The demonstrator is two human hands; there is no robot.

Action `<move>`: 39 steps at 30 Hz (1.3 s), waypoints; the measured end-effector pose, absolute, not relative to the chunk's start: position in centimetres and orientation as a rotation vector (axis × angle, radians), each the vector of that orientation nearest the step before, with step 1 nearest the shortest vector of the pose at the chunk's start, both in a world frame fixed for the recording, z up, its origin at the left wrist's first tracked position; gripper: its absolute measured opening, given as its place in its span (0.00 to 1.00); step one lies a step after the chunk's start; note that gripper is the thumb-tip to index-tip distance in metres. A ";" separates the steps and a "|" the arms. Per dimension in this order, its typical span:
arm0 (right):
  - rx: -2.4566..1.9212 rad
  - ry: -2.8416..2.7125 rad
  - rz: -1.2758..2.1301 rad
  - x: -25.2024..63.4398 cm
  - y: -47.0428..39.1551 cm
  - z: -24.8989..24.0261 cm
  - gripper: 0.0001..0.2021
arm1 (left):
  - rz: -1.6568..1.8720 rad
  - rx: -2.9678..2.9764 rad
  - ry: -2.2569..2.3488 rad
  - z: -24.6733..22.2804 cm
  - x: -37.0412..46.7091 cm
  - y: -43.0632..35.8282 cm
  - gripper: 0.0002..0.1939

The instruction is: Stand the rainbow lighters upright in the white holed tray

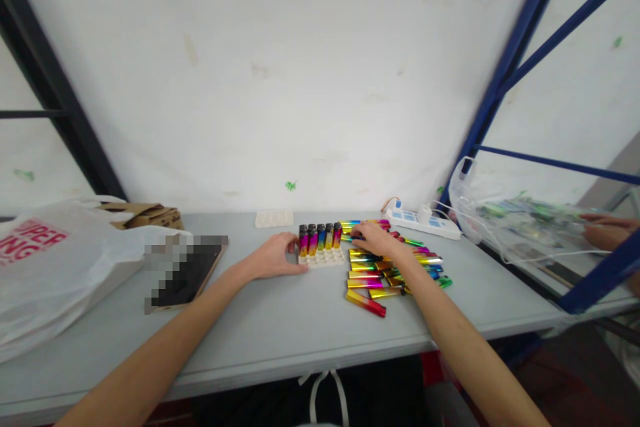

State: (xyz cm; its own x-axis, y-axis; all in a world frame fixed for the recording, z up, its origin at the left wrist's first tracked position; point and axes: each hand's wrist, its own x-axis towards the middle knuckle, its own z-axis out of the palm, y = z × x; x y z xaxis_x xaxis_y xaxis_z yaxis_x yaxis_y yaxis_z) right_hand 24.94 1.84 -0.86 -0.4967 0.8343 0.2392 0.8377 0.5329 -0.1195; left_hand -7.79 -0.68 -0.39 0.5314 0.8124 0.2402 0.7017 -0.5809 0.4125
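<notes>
A small white tray (327,257) with rows of sockets stands on the grey table, its back rows filled with upright, shiny rainbow-coloured lighters (321,237). The front sockets show bare. My left hand (276,256) grips the tray's left side, thumb at the front corner and fingers toward the back. Right of the tray lies a loose pile of metallic lighters (373,275) in yellow, red, pink, blue and green. My right hand (375,239) is over the back of this pile, its fingers bent down and closed on a lighter; the fingertips are partly hidden.
A second white tray (274,218) lies by the wall. Behind the pile is a white power strip (425,223) with cables. At left are a phone (193,277), a white plastic bag (65,267) and cardboard (155,215). Beyond a blue frame (493,107), another person's hand (607,233) shows near a clear bag.
</notes>
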 end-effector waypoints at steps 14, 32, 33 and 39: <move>-0.989 -1.543 0.694 23.5 0.7 2.3 0.21 | 0.653 2.570 1.243 -0.6 -6.2 -0.9 0.25; -0.540 -1.328 1.463 19.4 -2.4 2.6 0.18 | 0.678 2.560 1.197 -1.2 -6.6 -0.5 0.27; -0.535 -1.301 1.486 19.1 -2.6 2.6 0.18 | 0.677 2.566 1.200 -1.2 -6.6 -0.5 0.27; -0.731 -1.339 1.379 17.6 -2.7 2.0 0.19 | 0.675 2.571 1.197 -1.2 -6.6 -0.5 0.25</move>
